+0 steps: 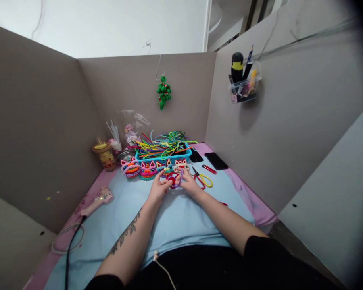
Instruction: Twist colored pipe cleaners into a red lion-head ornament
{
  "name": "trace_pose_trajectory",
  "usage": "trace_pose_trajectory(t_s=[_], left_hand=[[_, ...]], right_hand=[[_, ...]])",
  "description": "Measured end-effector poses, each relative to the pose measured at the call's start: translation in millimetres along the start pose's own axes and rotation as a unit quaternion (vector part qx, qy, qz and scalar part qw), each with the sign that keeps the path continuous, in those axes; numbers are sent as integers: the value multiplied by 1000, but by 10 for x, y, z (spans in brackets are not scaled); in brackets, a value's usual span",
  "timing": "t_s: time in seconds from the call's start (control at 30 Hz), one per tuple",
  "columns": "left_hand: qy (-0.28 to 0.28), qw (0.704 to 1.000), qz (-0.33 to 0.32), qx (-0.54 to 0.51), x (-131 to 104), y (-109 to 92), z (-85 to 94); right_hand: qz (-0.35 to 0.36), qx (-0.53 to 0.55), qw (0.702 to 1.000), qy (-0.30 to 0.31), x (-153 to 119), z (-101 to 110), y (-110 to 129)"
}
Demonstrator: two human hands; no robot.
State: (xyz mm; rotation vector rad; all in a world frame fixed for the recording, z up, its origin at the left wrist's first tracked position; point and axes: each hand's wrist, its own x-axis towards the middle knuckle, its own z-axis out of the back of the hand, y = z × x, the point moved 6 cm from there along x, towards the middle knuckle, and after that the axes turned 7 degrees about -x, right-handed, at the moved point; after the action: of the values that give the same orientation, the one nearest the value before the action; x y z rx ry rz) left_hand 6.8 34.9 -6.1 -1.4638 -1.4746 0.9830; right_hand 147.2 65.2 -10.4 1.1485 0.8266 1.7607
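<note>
Between my two hands, a little above the blue cloth [124, 217], is a red pipe-cleaner piece [172, 180]. My left hand [159, 188] pinches its left side with thumb and fingers. A purple pipe cleaner [180, 179] curves up at its right side, held in the fingers of my right hand [188, 183]. Just behind my hands stand several colourful fuzzy animal-head figures with pointed ears, among them a pink one [147, 171] and a purple-and-pink one [130, 168]. My fingers partly cover the piece and the figures behind.
Behind the figures sits a blue basket [165, 158] heaped with pipe cleaners [160, 144]. Scissors [206, 180], a red cutter [209, 169] and a phone [216, 161] lie to the right. At left are a glue gun [98, 200] with its cord and a drink cup [105, 157]. Grey partitions enclose the table.
</note>
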Motion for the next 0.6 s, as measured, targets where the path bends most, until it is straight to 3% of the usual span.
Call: trace_pose_trajectory(t_s=[0.23, 0.43, 0.6], left_hand=[[-6, 1000, -7, -1, 21, 9, 22], [-65, 998, -14, -13, 75, 32, 136], [-64, 998, -7, -11, 70, 43, 124]], right_hand=[[-29, 85, 995, 44, 10, -95, -80], [78, -20, 996, -39, -25, 42, 144], [116, -69, 989, -66, -78, 32, 223]])
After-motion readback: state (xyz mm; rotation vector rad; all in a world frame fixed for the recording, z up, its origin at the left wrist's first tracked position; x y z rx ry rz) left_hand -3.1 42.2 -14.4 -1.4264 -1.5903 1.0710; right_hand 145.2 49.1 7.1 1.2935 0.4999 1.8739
